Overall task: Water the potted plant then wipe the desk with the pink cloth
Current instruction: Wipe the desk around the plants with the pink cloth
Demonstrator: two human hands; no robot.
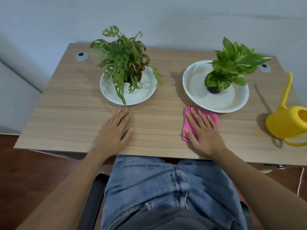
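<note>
A folded pink cloth (pixel 211 117) lies on the wooden desk (pixel 69 117), just in front of the right plate. My right hand (pixel 203 131) presses flat on the cloth, fingers spread. My left hand (pixel 114 130) rests flat on the bare desk with nothing in it. A holey-leaved plant (pixel 124 60) stands on a white plate (pixel 144 95) at the centre left. A variegated green plant (pixel 232 67) in a small dark pot sits on a larger white plate (pixel 214 100) at the right. A yellow watering can (pixel 285 123) stands at the desk's right edge.
Two grey cable grommets (pixel 81 56) (pixel 264 67) sit at the desk's back corners. A pale wall runs right behind the desk. My lap in blue jeans is under the front edge. Dark wooden floor shows on both sides.
</note>
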